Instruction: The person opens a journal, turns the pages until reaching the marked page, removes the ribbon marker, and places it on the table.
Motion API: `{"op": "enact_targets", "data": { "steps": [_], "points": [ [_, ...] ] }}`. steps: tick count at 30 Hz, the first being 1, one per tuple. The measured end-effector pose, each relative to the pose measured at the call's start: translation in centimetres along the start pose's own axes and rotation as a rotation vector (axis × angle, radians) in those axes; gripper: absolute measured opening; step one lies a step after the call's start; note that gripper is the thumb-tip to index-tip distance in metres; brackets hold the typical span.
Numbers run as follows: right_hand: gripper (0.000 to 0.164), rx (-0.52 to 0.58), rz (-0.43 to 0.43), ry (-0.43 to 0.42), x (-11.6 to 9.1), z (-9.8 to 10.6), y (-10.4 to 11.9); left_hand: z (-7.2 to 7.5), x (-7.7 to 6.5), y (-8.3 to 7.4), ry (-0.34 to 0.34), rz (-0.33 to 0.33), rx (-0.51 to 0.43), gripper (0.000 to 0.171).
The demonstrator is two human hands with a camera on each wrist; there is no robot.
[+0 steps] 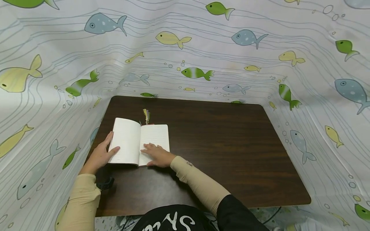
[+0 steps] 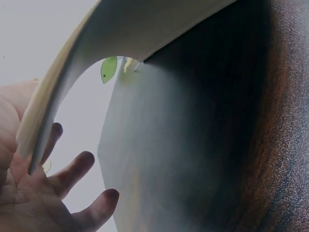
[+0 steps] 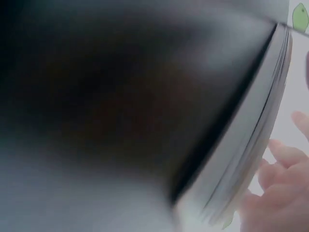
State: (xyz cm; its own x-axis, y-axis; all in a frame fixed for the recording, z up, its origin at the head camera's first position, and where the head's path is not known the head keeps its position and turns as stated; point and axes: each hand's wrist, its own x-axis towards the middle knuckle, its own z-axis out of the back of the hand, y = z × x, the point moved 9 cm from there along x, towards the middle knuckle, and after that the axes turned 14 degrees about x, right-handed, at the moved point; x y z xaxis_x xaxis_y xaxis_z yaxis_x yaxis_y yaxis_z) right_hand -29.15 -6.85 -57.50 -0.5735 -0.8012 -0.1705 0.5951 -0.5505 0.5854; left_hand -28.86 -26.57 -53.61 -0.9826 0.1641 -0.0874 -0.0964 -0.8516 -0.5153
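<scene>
White cloth printed with green, blue and yellow fish (image 1: 34, 128) hangs to the left of a notebook (image 1: 125, 139), which we see spread wide on a dark brown tabletop (image 1: 225, 150). At the notebook's left edge, a person's left hand (image 1: 99, 156) in a tan sleeve (image 1: 82, 195) holds the cover and leaves, thumb on the page and fingers behind; from the left wrist, we see that side raised off the tabletop. A dark object (image 1: 106, 183), too small for us to identify, sits below the notebook's left corner. A yellow and purple tassel (image 1: 146, 116) extends above the notebook's spine. On the notebook's faintly ruled right page, the right hand (image 1: 159, 156) lies with fingers outspread, gripping nothing. Right of the notebook, we see the tabletop's bare wood grain.
</scene>
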Motion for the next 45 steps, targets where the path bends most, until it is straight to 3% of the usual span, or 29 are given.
{"op": "enact_targets", "data": {
  "steps": [6, 11, 22, 28, 30, 36, 39, 42, 45],
  "points": [
    [0.082, -0.127, -0.148, -0.056, -1.4, 1.8, -3.7, 0.2, -0.3, 0.0, -0.017, -0.028, -0.010, 0.084],
    [0.098, -0.062, -0.255, -0.063, -2.9, 3.0, -5.3, 0.3, -0.4, 0.1, -0.033, -0.035, 0.025, 0.082],
    [0.100, -0.132, -0.306, -0.071, -3.1, 2.9, -5.7, 0.3, -0.3, 0.0, -0.036, -0.041, 0.038, 0.082],
    [0.084, -0.278, -0.269, -0.156, -3.1, 3.6, -5.2, 0.1, -0.2, 0.1, -0.032, -0.025, 0.040, 0.083],
    [0.086, -0.294, -0.267, -0.184, -3.1, 3.9, -5.1, 0.0, -0.1, 0.1, -0.030, -0.020, 0.037, 0.083],
    [0.117, -0.259, -0.324, -0.285, -3.4, 4.5, -5.7, 0.0, 0.0, 0.1, -0.033, -0.021, 0.044, 0.083],
    [0.124, -0.210, -0.322, -0.338, -3.4, 4.9, -5.6, -0.1, 0.0, 0.0, -0.025, -0.021, 0.042, 0.083],
    [0.126, -0.109, -0.280, -0.371, -3.0, 5.2, -5.0, -0.1, 0.1, -0.1, -0.022, -0.021, 0.042, 0.083],
    [0.125, 0.059, -0.188, -0.396, -2.6, 5.5, -3.7, 0.0, 0.1, -0.1, -0.025, -0.020, 0.048, 0.082]
  ]
}}
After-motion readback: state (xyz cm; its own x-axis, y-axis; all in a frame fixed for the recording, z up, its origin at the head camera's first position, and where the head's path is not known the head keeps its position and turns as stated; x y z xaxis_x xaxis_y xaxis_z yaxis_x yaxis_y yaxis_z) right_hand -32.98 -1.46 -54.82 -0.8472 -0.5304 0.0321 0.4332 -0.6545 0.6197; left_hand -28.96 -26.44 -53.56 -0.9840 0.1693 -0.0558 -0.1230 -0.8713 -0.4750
